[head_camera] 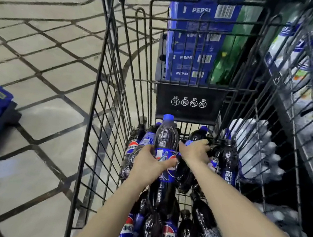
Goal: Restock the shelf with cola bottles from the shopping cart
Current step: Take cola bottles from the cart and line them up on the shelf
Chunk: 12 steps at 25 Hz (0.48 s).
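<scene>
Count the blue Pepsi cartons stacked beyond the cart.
4, in one stack past the cart's far end: top carton, second carton, third carton, bottom carton. Others may sit hidden behind or above the frame.

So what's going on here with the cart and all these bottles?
A person is reaching into a black wire shopping cart full of Pepsi cola bottles. The left hand grips one blue-capped bottle around its label, raised above the pile. The right hand is closing on another bottle deeper in. Shelves of pale drink bottles stand to the right.
</scene>
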Tool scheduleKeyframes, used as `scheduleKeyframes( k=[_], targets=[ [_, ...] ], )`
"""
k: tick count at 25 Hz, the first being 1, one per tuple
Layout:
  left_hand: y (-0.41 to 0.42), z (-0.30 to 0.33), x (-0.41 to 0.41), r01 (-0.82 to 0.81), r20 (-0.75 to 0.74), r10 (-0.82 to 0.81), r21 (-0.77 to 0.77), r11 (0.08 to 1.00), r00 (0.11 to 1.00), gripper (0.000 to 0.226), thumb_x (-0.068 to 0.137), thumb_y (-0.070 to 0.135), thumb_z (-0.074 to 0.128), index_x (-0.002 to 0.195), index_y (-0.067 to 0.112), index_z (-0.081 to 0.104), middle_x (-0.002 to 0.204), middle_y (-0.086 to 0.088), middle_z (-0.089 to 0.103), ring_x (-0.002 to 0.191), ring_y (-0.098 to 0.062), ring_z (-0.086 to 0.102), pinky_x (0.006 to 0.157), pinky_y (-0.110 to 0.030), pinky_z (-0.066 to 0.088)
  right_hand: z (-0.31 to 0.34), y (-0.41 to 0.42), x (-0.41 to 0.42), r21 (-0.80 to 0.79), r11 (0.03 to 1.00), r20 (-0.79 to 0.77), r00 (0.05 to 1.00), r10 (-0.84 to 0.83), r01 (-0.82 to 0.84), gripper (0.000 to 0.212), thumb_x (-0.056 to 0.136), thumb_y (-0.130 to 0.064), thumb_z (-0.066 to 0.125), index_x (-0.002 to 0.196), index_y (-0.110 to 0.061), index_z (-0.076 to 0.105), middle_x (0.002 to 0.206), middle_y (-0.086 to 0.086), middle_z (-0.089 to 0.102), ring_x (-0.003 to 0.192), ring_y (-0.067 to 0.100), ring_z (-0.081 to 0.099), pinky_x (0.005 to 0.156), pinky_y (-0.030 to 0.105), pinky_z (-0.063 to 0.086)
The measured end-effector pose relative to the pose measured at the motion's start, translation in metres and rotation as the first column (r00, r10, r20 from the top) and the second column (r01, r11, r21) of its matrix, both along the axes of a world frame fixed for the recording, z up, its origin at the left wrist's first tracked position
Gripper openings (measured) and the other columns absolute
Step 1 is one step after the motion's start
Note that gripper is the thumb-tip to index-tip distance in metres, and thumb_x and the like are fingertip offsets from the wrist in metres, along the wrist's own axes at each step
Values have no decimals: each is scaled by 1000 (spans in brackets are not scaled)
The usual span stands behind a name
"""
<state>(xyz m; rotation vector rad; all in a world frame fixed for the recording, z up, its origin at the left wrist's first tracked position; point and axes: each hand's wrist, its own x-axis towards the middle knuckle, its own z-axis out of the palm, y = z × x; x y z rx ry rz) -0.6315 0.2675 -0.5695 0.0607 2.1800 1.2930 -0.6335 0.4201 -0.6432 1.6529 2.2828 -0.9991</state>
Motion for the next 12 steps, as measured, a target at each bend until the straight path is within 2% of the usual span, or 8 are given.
scheduleKeyframes(
  k=[2,5,7,10,12],
  targets=[
    [1,-1,-2,-5,17,5,17,1000,1000,36,69,26,84,87,27,53,81,9,68,67,-3,64,61,-15,50,-6,1,-9,35,999,17,1000,24,-24,84,77,-51,69,130,-2,26,134,19,37,115,39,53,84,39,46],
    [2,-6,-9,-18,39,16,70,997,999,33,70,19,83,88,24,56,79,7,70,59,2,65,54,-10,49,-16,5,-19,44,999,69,997,29,-32,93,72,-57,71,131,-4,23,132,17,34,114,37,50,77,35,42],
    [3,-9,-12,-35,45,32,89,995,998,34,70,18,83,90,23,57,81,5,72,63,-2,68,57,-14,52,-22,9,-21,43,999,102,995,7,-11,96,69,-59,73,130,-5,23,131,17,34,113,36,51,73,33,39],
    [6,-11,-15,-63,75,55,104,993,996,39,69,20,84,95,21,56,85,0,74,73,-13,72,72,-30,59,-24,15,-20,-49,995,129,989,-77,83,92,72,-48,77,132,-6,20,134,18,33,115,34,51,71,33,37],
    [7,-12,-16,-61,80,53,102,993,995,39,68,22,84,94,22,55,86,-2,74,73,-15,72,74,-34,59,-26,18,-17,-110,986,142,984,-109,125,87,73,-39,78,130,-6,21,133,19,36,114,33,51,71,34,34]
  ],
)
